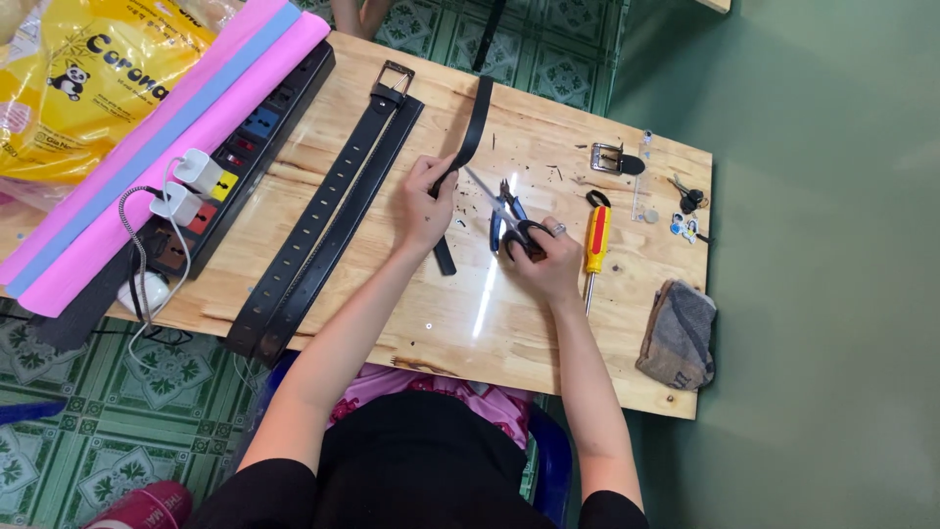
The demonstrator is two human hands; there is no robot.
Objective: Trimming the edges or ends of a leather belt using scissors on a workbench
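Pinching the black belt strap (468,137) near its cut end at mid-table, the left hand (426,201) is closed on it, while scissors (509,223) are gripped by the right hand (548,260); fingers could be nicked if the strap slips.

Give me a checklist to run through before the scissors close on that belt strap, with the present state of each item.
1. Left hand grips the black belt strap: ok.
2. Right hand has fingers in the scissors handles: ok.
3. Blades open: ok.
4. Strap lies between the blades: not ok, blades sit beside it.
5. Left fingers out of the blades' path: ok, though close.
6. Yellow screwdriver away from the cut: ok.
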